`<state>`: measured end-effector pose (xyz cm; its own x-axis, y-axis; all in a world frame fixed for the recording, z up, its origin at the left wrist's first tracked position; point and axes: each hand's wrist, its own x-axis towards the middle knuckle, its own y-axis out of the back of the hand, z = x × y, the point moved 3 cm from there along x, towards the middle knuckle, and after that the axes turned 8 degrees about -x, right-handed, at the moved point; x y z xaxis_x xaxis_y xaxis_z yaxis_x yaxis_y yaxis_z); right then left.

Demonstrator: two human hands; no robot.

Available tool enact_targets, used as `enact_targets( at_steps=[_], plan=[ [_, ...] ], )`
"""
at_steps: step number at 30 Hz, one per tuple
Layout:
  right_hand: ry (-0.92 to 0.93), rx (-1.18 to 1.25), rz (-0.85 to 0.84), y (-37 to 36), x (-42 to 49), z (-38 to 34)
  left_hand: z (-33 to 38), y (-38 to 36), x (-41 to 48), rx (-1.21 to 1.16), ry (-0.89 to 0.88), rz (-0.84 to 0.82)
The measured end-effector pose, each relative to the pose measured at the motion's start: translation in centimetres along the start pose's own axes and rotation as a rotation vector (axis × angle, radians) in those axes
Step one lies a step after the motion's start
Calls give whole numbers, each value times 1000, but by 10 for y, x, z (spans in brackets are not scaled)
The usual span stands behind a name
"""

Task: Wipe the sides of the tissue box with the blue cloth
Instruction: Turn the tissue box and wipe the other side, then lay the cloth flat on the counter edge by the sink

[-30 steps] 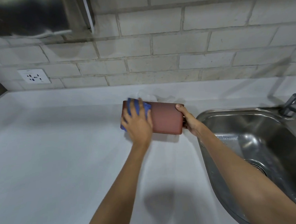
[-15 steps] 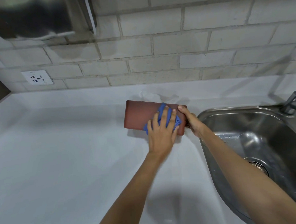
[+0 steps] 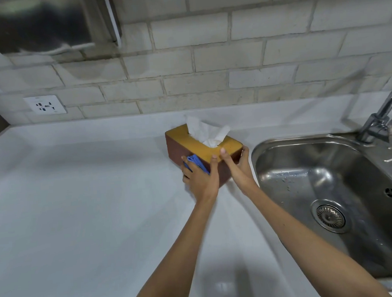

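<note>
The tissue box (image 3: 176, 147) has brown-red sides and a yellow top, and it stands upright on the white counter, turned at an angle. A white tissue (image 3: 205, 133) sticks up from its slot. My left hand (image 3: 200, 180) presses the blue cloth (image 3: 195, 163) against the box's near long side, thumb hooked over the top edge. My right hand (image 3: 238, 166) grips the box's right end, thumb on the yellow top. Most of the cloth is hidden under my left hand.
A steel sink (image 3: 324, 193) with a drain lies just right of the box, with a tap (image 3: 382, 118) at its back corner. A brick wall with a socket (image 3: 44, 105) runs behind the white counter (image 3: 80, 211). A metal dispenser (image 3: 41, 24) hangs at the upper left.
The box was tipped with its bottom facing me while the cloth swept left to right across it. It now stands upright and turned, and my left hand holds the cloth on the near side.
</note>
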<state>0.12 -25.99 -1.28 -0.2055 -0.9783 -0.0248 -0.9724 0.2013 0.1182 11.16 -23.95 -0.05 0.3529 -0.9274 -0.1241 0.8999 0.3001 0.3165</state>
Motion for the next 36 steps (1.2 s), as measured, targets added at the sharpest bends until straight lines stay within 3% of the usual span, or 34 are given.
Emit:
enact_targets(
  at_steps=[9, 14, 17, 19, 22, 26, 30, 32, 36],
  plan=[
    [24, -22, 1, 1, -31, 0, -4, 18, -11, -52, 16, 77],
    [-111, -170, -48, 6, -51, 0, -15, 20, -30, -364, 248, 119],
    [-88, -228, 55, 15, -77, 2, -27, 16, -50, -461, 344, 64],
    [-99, -182, -11, 19, -92, 0, -26, 11, -67, -514, 381, -11],
    [-161, -80, -117, 29, -108, -4, -15, 1, -91, -420, 301, -112],
    [-267, 66, -182, 68, -128, -8, 3, -11, -121, -206, 61, -182],
    [-296, 49, -122, 118, -147, -3, 14, -31, -156, -37, -97, -260],
    [-313, 36, -63, 145, -157, 0, 13, -39, -166, -108, -24, -280],
    [-373, 53, 12, 201, -178, 7, -4, -43, -184, -347, 305, -313]
  ],
)
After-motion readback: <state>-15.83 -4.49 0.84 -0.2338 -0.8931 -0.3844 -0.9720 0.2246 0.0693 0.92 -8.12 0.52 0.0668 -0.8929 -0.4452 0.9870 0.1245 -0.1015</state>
